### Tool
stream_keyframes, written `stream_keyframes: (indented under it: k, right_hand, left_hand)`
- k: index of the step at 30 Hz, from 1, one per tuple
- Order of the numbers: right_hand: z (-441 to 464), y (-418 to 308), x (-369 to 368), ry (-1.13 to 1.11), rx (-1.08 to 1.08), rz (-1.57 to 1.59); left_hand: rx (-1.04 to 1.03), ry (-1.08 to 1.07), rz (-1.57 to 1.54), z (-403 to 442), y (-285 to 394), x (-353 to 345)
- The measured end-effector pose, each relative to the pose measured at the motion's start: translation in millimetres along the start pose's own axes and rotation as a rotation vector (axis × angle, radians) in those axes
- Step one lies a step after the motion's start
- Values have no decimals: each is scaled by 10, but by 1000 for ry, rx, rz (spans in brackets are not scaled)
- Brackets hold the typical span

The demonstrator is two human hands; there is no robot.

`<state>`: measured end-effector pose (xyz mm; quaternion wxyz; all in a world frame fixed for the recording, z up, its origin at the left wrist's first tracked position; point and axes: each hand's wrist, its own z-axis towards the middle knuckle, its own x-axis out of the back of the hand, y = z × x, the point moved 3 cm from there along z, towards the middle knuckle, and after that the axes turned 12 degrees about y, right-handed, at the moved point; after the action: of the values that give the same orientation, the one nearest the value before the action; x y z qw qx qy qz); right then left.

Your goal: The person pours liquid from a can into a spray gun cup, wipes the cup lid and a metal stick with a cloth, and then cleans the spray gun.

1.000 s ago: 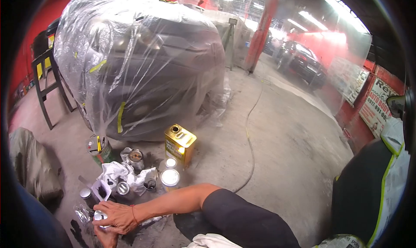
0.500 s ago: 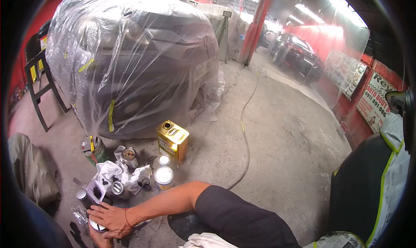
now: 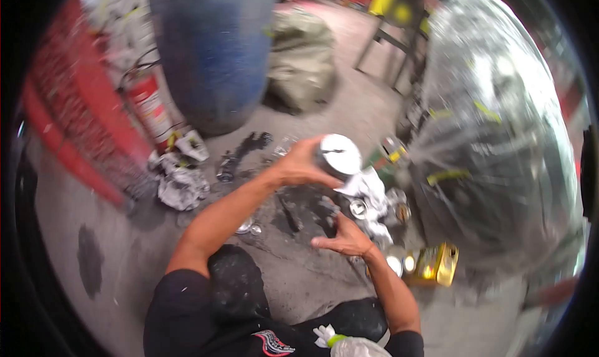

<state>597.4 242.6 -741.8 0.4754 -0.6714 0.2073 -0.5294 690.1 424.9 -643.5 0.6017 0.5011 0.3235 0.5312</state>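
Note:
A paint can (image 3: 340,154) with a white lid, a dark streak across it, is off the floor in my left hand (image 3: 301,164), whose fingers wrap round its side. Lower and to the right, my right hand (image 3: 350,238) is open, thumb and fingers apart, with dark stains on the fingertips. Nothing shows between them, though motion blurs this area. Close by on the right lie a crumpled white cloth (image 3: 369,192) and a small open-topped tin (image 3: 357,208). A dark stick-like thing (image 3: 289,215) lies on the stained floor left of my right hand.
A gold rectangular can (image 3: 438,265) and white-topped cans (image 3: 394,266) stand right of my arm. Beyond is a plastic-wrapped car (image 3: 493,170). A blue drum (image 3: 215,57), a fire extinguisher (image 3: 151,110) and crumpled paper (image 3: 181,185) are at the left.
The view has swung left and down. My hands were together at a can low on the floor; now my left hand holds a can up and my right hand is apart from it.

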Motion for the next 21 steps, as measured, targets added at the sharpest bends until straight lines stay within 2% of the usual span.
stream_keyframes:
  k: [2, 3, 4, 6, 7, 8, 10, 11, 13, 15, 17, 19, 21]
  right_hand:
    - [196, -269, 108, -136, -330, 60]
    - [252, -90, 6, 69, -233, 503]
    - [328, -279, 82, 163, -255, 429]
    - [502, -655, 133, 315, -382, 477]
    - [590, -819, 182, 391, -336, 507]
    - [655, -1028, 230, 436, -382, 522]
    - [835, -1058, 278, 545, -343, 485]
    - [945, -940, 293, 570, -376, 460]
    - [1148, -596, 220, 627, -404, 454]
    - [1251, -318, 156, 628, -428, 381]
    - [1313, -310, 159, 659, -413, 378]
    - [1315, -158, 314, 749, -452, 257]
    - [1344, -104, 505, 767, -383, 266]
  left_hand:
    - [-131, -113, 56, 281, 99, -70]
    - [-168, -200, 74, 390, 234, -126]
    - [-207, -295, 87, 485, 350, -165]
    - [-124, -405, -126, 730, 348, -150]
    - [-68, -345, -134, 796, 390, -104]
    - [-165, -197, -26, 813, 435, -28]
    - [-373, 216, 268, 745, 401, -22]
    - [-388, 205, 267, 803, 341, -21]
    - [-386, 610, 405, 854, 41, 93]
    - [-321, 748, 350, 963, -326, 365]
    - [-50, 500, 310, 892, -448, 688]
    - [41, 194, 354, 860, -1181, 863]
    - [408, -341, 43, 509, -1575, 644]
